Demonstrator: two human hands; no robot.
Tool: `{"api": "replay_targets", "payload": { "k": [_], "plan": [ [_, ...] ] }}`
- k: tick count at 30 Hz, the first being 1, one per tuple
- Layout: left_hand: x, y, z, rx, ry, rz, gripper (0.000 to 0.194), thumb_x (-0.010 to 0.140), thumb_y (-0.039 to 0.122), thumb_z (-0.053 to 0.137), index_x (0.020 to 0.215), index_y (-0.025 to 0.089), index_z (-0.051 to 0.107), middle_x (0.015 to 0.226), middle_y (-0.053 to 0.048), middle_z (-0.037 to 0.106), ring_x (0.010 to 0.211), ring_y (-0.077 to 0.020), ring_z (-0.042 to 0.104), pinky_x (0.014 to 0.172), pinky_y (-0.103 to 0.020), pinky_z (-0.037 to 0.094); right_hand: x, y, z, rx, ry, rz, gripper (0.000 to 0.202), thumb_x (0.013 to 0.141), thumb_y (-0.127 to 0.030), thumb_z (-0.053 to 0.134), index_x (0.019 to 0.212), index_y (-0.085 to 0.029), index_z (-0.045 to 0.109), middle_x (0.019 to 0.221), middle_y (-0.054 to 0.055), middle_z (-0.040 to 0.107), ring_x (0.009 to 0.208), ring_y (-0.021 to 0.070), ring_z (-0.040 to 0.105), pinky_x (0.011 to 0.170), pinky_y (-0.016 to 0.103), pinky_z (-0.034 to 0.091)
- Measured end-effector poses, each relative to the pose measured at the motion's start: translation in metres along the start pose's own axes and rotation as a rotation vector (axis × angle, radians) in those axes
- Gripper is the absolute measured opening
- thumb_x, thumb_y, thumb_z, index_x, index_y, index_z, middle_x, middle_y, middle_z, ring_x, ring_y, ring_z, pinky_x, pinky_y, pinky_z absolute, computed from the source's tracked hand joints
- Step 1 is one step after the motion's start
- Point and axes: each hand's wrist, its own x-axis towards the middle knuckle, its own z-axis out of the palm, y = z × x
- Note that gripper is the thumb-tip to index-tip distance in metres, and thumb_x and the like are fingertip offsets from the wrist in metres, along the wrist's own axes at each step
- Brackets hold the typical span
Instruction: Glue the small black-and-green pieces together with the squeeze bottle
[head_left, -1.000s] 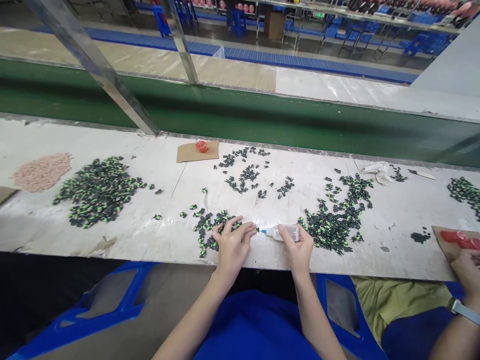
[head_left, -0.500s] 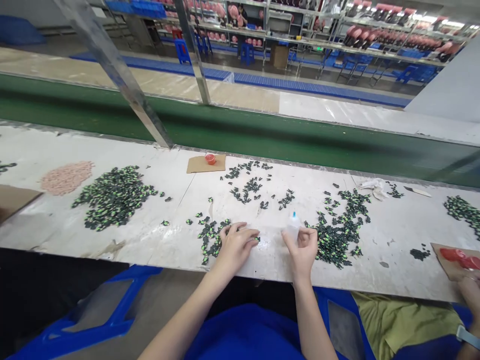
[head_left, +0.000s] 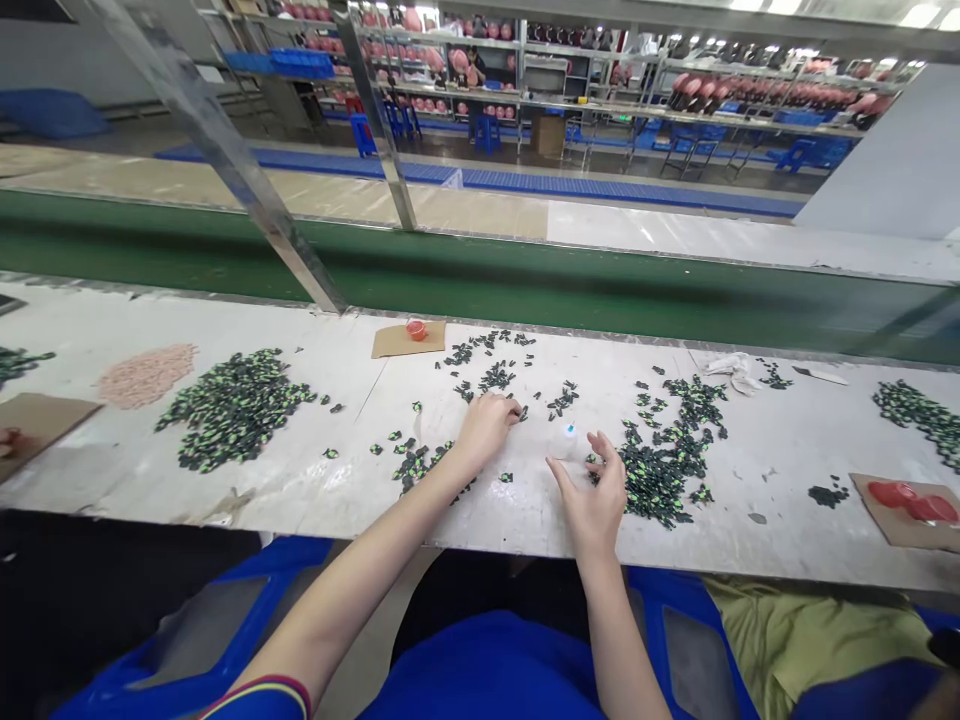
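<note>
left hand [head_left: 487,428] shifted to dark pieces [head_left: 497,377], grip unclear, right hand [head_left: 600,505] spread around bottle [head_left: 570,443]

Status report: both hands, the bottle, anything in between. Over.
Left hand at small dark pieces, grip unclear. Right hand open at blue-tipped bottle, contact unclear. Loose green-marked piece on table, nearside of left hand.

From your head, the single camera faces forward and down, close over the white bench [head_left: 322,500], reaching distant shelves [head_left: 480,41] up top.
</note>
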Motion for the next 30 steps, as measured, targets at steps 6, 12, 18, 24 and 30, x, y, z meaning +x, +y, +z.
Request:
{"api": "replay_targets", "payload": {
  "k": [6, 12, 18, 24, 30],
  "plan": [
    [0.006, -0.003, 0.0, 0.015, 0.007, 0.027, 0.01, 0.084, 0.015, 0.059, 0.081, 0.018, 0.068, 0.086, -0.01, 0.066, 0.093, -0.0279, 0.057, 0.08, -0.038, 0.042, -0.021, -0.019, -0.007, 0.004, 0.046, -0.202, 0.021, 0.082, -0.029, 0.066, 0.1, -0.019, 0.062, 0.09, 0.009, 0.07, 0.07, 0.0175, 0.06, 0.064, 0.034, 0.052],
    [-0.003, 0.008, -0.015, -0.05, 0.046, 0.074, 0.013, 0.085, 0.013, 0.058, 0.076, 0.02, 0.065, 0.086, -0.008, 0.064, 0.093, -0.0246, 0.055, 0.084, -0.038, 0.042, -0.03, -0.031, -0.001, 0.218, -0.099, 0.081, 0.021, 0.081, -0.034, 0.066, 0.095, -0.018, 0.064, 0.092, 0.01, 0.07, 0.071, 0.017, 0.063, 0.065, 0.033, 0.054],
    [-0.07, 0.035, -0.025, -0.634, 0.185, 0.029, 0.018, 0.09, 0.03, 0.053, 0.084, 0.02, 0.067, 0.089, -0.006, 0.068, 0.092, -0.019, 0.062, 0.084, -0.032, 0.048, -0.03, -0.036, 0.014, 0.671, -0.218, 0.482, 0.04, 0.066, -0.039, 0.078, 0.097, -0.018, 0.064, 0.089, 0.009, 0.073, 0.09, 0.0229, 0.068, 0.076, 0.036, 0.057],
    [-0.092, 0.051, -0.019, -0.932, 0.23, -0.138, 0.024, 0.084, 0.038, 0.06, 0.077, 0.019, 0.071, 0.086, -0.008, 0.07, 0.086, -0.021, 0.065, 0.076, -0.032, 0.052, -0.031, -0.038, 0.022, 0.778, -0.281, 0.605, 0.034, 0.061, -0.043, 0.081, 0.079, -0.019, 0.065, 0.077, 0.004, 0.073, 0.072, 0.0189, 0.069, 0.069, 0.033, 0.058],
    [-0.093, 0.032, -0.021, -0.671, 0.114, -0.054, 0.018, 0.087, 0.028, 0.056, 0.089, 0.021, 0.073, 0.089, -0.007, 0.072, 0.086, -0.0212, 0.065, 0.081, -0.035, 0.051, -0.028, -0.026, 0.013, 0.657, -0.227, 0.602, 0.031, 0.06, -0.043, 0.08, 0.075, -0.017, 0.072, 0.072, 0.005, 0.073, 0.064, 0.0176, 0.066, 0.059, 0.03, 0.057]
  ]
}}
